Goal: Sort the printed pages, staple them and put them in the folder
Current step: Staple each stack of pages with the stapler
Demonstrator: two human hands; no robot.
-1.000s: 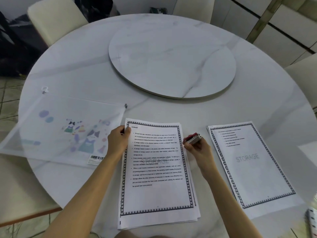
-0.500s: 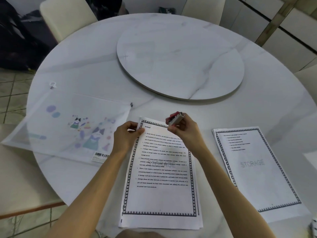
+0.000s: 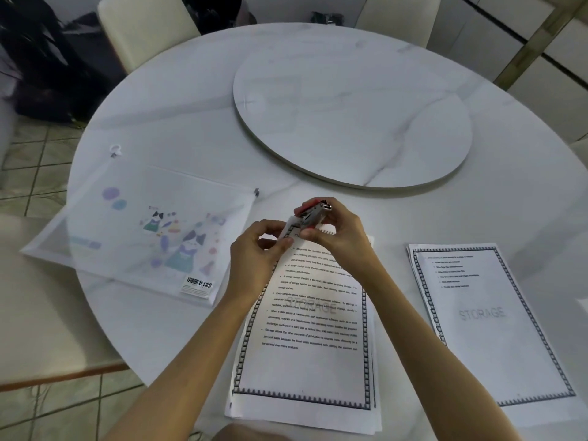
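Pages of the white, black-bordered printed stack (image 3: pixel 305 329) lie lengthwise toward you on the white marble bench (image 3: pixel 191 122); your left hand (image 3: pixel 257 259) pinches up their far-left corner at the small pink-and-silver stapler (image 3: pixel 313 214) (grip of your right hand (image 3: pixel 340 243) wrapped round it).

We see a small red-and-silver stapler (image 3: pixel 313 214) at the raised top-left corner of the bordered page stack (image 3: pixel 305 329), which lies on the bench (image 3: pixel 191 128). A second stack (image 3: pixel 486 319), watermarked STORAGE, lies to its right. The translucent, cartoon-printed folder (image 3: pixel 136 230) lies flat to its left.
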